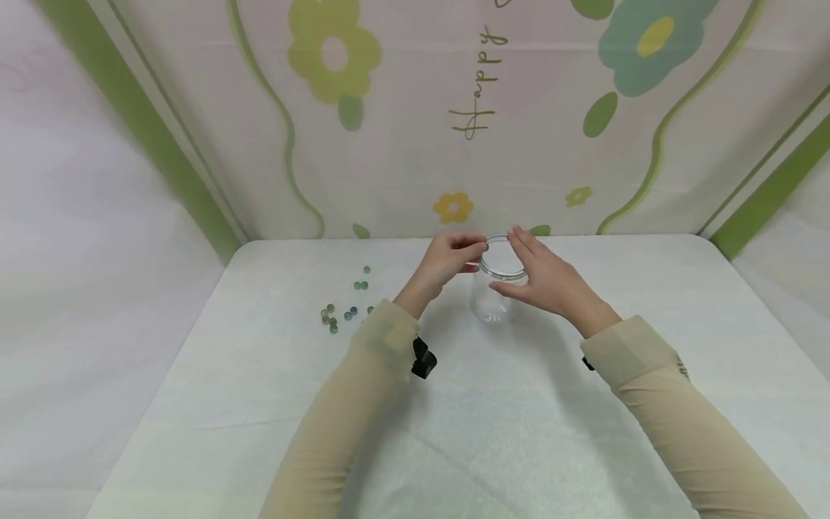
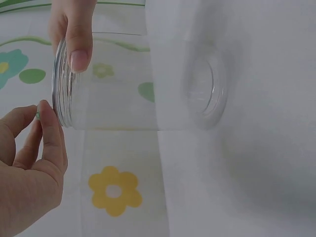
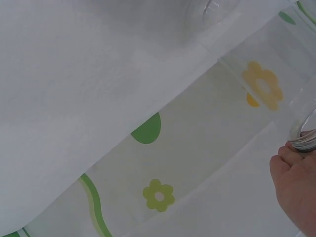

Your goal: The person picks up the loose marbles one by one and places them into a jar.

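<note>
A clear glass jar (image 1: pixel 491 308) stands upright near the far side of the table, with its mouth uncovered. My left hand (image 1: pixel 446 263) is at the left of the rim, pinching a small green marble (image 2: pixel 37 115) between thumb and fingertip. In the left wrist view that marble is just outside the jar's mouth, and the fingers touch or nearly touch the rim. From the other side my right hand (image 1: pixel 552 282) holds the jar by its neck, thumb in front and fingers across the far rim. The right wrist view shows this hand (image 3: pixel 298 185) only in part.
Several loose green, blue and brownish marbles (image 1: pixel 333 321) lie on the white-covered table (image 1: pixel 519 432) left of the jar, some partly behind the left forearm. A flower-printed cloth (image 1: pixel 402 144) hangs behind the table's far edge.
</note>
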### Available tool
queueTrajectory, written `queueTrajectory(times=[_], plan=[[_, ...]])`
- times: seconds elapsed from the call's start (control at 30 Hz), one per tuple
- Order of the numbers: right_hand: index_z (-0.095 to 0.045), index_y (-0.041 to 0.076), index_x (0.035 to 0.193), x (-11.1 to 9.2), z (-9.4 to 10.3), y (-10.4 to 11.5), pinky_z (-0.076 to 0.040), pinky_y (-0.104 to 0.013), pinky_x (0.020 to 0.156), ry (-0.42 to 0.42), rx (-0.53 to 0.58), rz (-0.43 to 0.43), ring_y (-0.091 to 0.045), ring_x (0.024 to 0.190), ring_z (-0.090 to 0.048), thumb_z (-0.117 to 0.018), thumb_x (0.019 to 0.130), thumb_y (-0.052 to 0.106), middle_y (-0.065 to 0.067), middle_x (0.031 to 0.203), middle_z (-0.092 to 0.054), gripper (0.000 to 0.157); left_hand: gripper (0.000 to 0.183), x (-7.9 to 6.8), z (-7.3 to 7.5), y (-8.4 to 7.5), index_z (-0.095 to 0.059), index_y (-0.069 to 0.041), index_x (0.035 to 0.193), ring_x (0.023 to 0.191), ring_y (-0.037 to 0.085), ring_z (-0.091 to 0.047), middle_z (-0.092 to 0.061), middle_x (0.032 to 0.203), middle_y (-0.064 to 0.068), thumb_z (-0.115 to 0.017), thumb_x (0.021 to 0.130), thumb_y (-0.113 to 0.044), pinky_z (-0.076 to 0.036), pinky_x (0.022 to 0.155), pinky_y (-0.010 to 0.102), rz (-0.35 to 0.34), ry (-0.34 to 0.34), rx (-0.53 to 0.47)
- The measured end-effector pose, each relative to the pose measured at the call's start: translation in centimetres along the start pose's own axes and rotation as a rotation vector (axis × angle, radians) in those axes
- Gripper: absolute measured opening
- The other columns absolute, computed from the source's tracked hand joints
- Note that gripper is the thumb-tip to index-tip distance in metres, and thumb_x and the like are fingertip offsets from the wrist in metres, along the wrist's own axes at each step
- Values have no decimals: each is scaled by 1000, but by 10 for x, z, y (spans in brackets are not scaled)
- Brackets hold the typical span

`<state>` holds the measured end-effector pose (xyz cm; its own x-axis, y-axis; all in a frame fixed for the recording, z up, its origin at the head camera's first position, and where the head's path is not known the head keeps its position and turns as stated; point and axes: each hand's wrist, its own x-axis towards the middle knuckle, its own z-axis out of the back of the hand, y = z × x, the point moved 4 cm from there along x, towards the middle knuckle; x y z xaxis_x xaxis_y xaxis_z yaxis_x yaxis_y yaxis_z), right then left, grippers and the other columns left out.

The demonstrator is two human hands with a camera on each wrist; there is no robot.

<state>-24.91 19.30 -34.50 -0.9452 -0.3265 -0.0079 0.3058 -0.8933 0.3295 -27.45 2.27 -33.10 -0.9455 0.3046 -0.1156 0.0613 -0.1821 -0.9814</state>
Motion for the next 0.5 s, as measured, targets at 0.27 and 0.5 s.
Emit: queueTrajectory(times=[0.27,0.5], plan=[[-10,6,154,0,1,1,-28,-59,115,2,3,3,-36,148,-14,-55,87,63,-12,162,-6,99,31,0,0,1,-62,-2,121,88,11,-60,-63,120,13,-62,93,-15,-59,85,23,21,-8,-14],[-11,6,154,0,-1,2,-29,-59,115,-13,7,2,-35,148,-15,-56,86,62,-11,162,-7,98,31,-2,2,3,-61,-4,123,96,16,-63,-63,121,12,-61,94,-15,-59,86,25,26,-15,-13]])
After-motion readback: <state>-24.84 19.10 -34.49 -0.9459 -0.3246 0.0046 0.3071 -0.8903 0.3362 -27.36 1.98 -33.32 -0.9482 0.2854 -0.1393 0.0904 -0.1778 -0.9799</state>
